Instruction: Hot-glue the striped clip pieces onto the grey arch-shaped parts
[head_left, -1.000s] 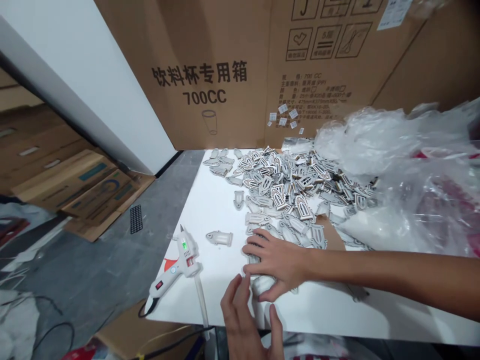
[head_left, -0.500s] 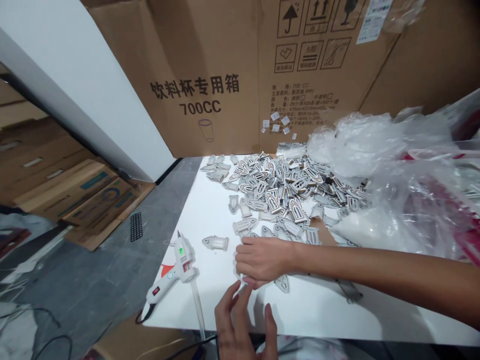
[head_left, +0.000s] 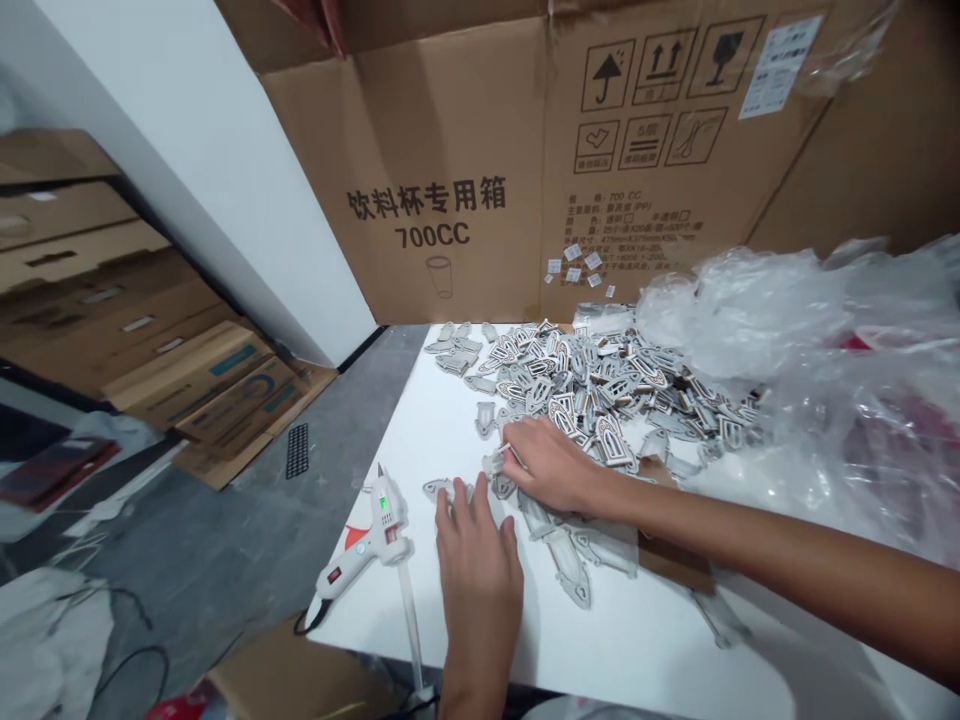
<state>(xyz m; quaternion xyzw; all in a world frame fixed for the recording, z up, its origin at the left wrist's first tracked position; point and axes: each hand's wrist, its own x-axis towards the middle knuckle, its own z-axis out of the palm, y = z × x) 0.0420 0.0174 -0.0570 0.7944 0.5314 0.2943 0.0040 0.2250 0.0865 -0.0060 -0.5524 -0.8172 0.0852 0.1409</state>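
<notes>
My left hand (head_left: 480,565) lies palm down over the white table, its fingers stretched out. Its fingertips reach a small grey pointed plastic piece (head_left: 435,488), partly covered by them. My right hand (head_left: 549,462) is closed with thumb and fingers around the edge of another grey plastic piece (head_left: 493,464), just ahead of the left fingertips. Below the right wrist lie several loose pieces, among them one with a pointed end (head_left: 574,580). A large pile of similar grey pieces (head_left: 592,375), some with dark patterned faces, spreads beyond the right hand.
A white glue gun (head_left: 379,530) with a glue stick lies at the table's left edge. Clear plastic bags (head_left: 795,330) crowd the right side. A big cardboard box (head_left: 465,120) stands behind the table (head_left: 420,420). Flattened cartons (head_left: 217,390) lean at left.
My right hand has moved away and up toward the pile, uncovering pieces beneath it. My left hand has moved forward and flattened out. The camera view has shifted slightly.
</notes>
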